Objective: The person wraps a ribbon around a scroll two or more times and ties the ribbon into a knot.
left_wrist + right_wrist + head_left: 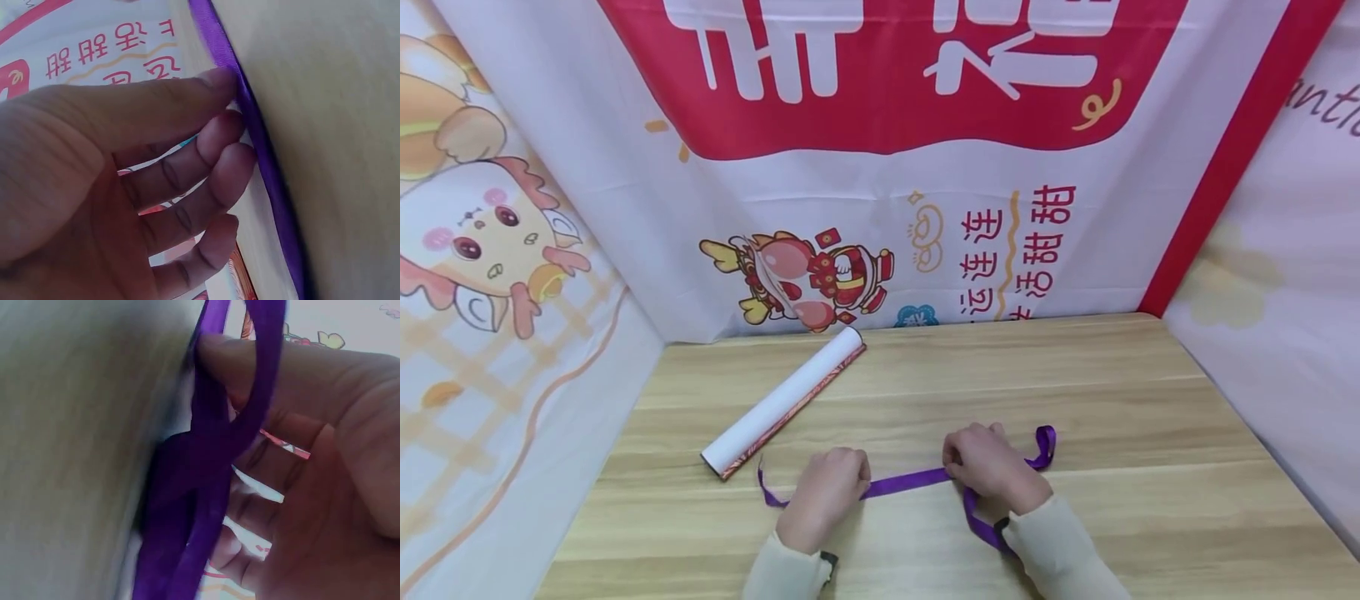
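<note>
A purple ribbon (908, 482) runs straight between the two hands, low over the wooden table. My left hand (831, 487) pinches it between thumb and fingertips; in the left wrist view the ribbon (265, 150) passes along those fingertips. A short tail trails out to the left of that hand. The right hand (988, 462) pinches the ribbon farther along, its thumb (219, 353) against the band in the right wrist view. From there the ribbon loops back under the wrist, and a curled end stands up to the right.
A rolled white sheet (786, 404) with a red patterned edge lies slantwise at the left back of the wooden table (1112, 400). Behind rises a white and red printed cloth (865, 183); further printed cloths hang at both sides.
</note>
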Action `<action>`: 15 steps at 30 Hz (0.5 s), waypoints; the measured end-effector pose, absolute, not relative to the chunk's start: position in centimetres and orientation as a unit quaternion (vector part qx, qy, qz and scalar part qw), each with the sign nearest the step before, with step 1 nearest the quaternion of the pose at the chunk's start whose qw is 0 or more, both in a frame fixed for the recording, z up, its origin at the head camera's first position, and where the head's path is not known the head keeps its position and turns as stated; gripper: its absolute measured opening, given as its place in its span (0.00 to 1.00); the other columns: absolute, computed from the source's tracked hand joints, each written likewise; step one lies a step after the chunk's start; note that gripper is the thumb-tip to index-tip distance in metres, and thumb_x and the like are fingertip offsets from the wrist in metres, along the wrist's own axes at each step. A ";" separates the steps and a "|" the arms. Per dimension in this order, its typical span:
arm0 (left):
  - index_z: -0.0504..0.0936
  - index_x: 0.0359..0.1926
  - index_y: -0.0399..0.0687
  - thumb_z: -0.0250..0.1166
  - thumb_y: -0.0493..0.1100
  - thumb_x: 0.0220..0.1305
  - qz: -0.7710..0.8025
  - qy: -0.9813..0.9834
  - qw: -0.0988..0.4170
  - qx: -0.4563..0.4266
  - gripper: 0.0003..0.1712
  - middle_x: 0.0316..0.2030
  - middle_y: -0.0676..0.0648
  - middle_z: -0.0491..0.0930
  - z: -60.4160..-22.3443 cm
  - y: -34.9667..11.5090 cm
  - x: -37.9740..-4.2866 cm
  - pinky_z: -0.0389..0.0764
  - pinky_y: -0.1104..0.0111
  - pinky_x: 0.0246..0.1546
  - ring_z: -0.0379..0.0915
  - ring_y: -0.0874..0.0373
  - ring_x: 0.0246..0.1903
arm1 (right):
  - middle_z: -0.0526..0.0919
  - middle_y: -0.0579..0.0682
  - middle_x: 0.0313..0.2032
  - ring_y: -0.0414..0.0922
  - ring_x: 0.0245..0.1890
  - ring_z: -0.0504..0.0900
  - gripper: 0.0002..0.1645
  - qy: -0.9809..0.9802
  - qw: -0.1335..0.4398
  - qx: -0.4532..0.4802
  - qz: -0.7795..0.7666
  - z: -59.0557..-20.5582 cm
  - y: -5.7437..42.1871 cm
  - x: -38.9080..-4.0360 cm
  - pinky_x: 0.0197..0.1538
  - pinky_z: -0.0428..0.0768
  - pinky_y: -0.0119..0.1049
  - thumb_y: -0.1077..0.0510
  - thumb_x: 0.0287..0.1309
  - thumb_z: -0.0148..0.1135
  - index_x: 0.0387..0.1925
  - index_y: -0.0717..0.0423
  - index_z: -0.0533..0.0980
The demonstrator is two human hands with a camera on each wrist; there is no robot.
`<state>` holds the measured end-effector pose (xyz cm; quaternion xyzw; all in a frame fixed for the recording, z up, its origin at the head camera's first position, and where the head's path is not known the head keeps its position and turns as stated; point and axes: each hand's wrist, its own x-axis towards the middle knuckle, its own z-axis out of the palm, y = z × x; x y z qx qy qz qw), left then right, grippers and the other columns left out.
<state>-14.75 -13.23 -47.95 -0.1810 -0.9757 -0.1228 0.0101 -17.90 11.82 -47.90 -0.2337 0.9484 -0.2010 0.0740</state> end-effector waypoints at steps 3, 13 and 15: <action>0.75 0.19 0.53 0.62 0.36 0.49 -0.129 -0.974 0.008 -0.187 0.09 0.19 0.58 0.70 -48.0 -13.4 -14.8 0.71 0.70 0.23 0.63 0.65 0.20 | 0.75 0.33 0.25 0.39 0.33 0.69 0.05 0.952 0.064 -0.231 -0.190 -47.7 12.0 -17.8 0.45 0.62 0.45 0.55 0.52 0.64 0.23 0.42 0.79; 0.79 0.32 0.48 0.62 0.42 0.58 -0.200 -0.961 -0.053 -0.181 0.03 0.24 0.58 0.76 -47.4 -14.4 -15.1 0.75 0.69 0.29 0.69 0.66 0.24 | 0.76 0.36 0.26 0.37 0.28 0.73 0.03 0.928 0.098 -0.234 -0.274 -47.4 11.9 -18.3 0.37 0.75 0.34 0.51 0.60 0.59 0.31 0.43 0.77; 0.81 0.35 0.49 0.64 0.44 0.58 -0.215 -0.958 -0.078 -0.174 0.06 0.26 0.59 0.77 -47.2 -14.5 -15.2 0.76 0.68 0.32 0.70 0.67 0.26 | 0.76 0.37 0.25 0.36 0.24 0.73 0.04 0.921 0.119 -0.226 -0.294 -47.5 12.0 -18.5 0.28 0.76 0.32 0.53 0.62 0.57 0.35 0.46 0.78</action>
